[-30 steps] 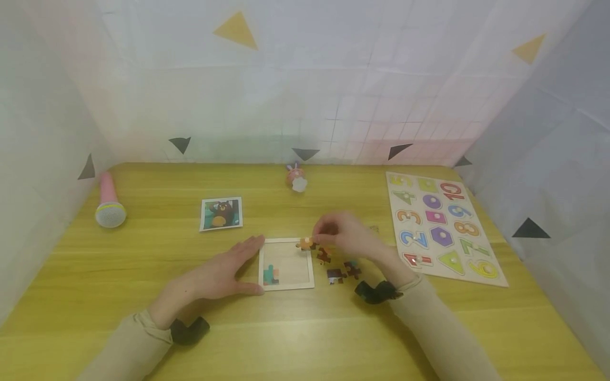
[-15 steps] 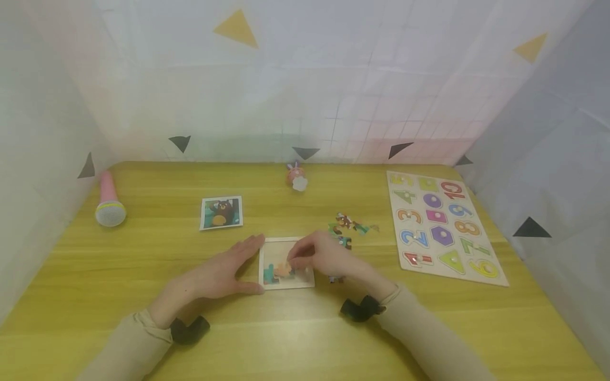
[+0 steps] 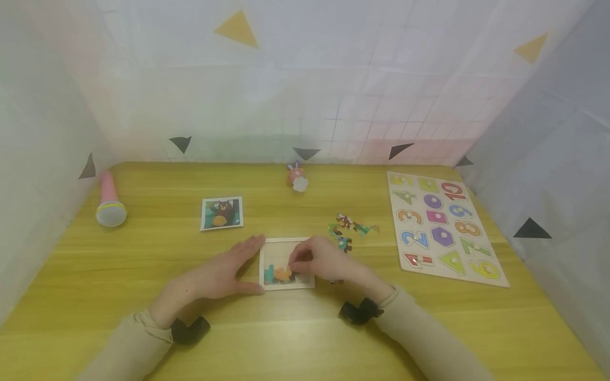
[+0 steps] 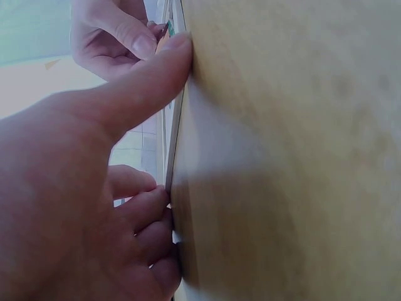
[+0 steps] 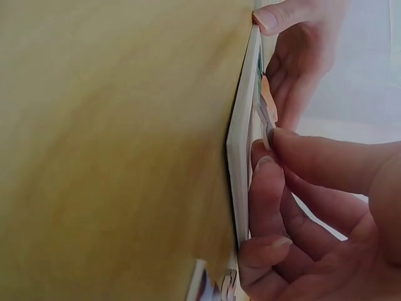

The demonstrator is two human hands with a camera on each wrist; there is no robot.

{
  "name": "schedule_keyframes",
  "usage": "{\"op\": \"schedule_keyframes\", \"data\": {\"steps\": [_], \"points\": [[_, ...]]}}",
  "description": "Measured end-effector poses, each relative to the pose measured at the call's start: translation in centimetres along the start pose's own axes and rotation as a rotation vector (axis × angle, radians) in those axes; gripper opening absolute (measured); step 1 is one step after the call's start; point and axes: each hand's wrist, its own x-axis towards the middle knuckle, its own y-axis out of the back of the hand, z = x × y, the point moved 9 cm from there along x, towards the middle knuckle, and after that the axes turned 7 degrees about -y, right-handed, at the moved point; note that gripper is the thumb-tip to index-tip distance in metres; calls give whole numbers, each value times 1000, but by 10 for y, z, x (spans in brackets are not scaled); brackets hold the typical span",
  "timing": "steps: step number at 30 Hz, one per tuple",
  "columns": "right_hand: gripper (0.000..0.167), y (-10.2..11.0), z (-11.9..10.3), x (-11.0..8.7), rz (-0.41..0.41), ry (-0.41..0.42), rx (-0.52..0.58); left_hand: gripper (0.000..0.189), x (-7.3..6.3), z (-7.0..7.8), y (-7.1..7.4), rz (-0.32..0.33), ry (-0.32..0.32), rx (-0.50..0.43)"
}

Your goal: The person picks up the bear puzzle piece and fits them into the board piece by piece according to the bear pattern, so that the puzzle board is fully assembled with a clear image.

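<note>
My left hand (image 3: 214, 275) spans the left side of a shallow wooden puzzle tray (image 3: 286, 288), its thumb at the near corner and its fingertips at the far one. A teal jigsaw piece (image 3: 269, 276) lies in the tray's near left corner. Between thumb and fingers, my right hand (image 3: 329, 259) pinches an orange jigsaw piece (image 3: 283, 273), tilted up from the tray floor in the right wrist view and right beside the teal one. The other fingers of that hand rest by the tray's edge and hide part of its right side.
Several loose jigsaw pieces (image 3: 344, 221) lie right of the tray, partly behind the right hand. A bear picture card (image 3: 222, 213) lies beyond the left hand. A number board (image 3: 443, 236), a pink toy microphone (image 3: 110, 203) and a small bunny figure (image 3: 296, 176) stand farther out.
My right hand has carried the orange piece from the tray's far right corner down and left to beside the teal piece, then tilts it slightly there. The left hand has stayed put.
</note>
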Motion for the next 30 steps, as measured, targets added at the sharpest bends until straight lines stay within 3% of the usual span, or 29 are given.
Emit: {"op": "schedule_keyframes", "data": {"steps": [11,16,21,26,30], "points": [[8,-3,1,-1,4,-28,-30,104,0,0,0,-1,-2,4],[2,-4,-3,-3,34,-16,-101,103,0,1,0,1,-8,2],[11,-6,-18,-6,79,123,-229,103,-1,2,0,-1,-7,-2],[13,-17,-34,-11,45,316,-308,103,-1,2,-1,-3,-8,-1],[12,-20,-34,-11,34,342,-308,103,-1,2,0,4,-14,-5]]}}
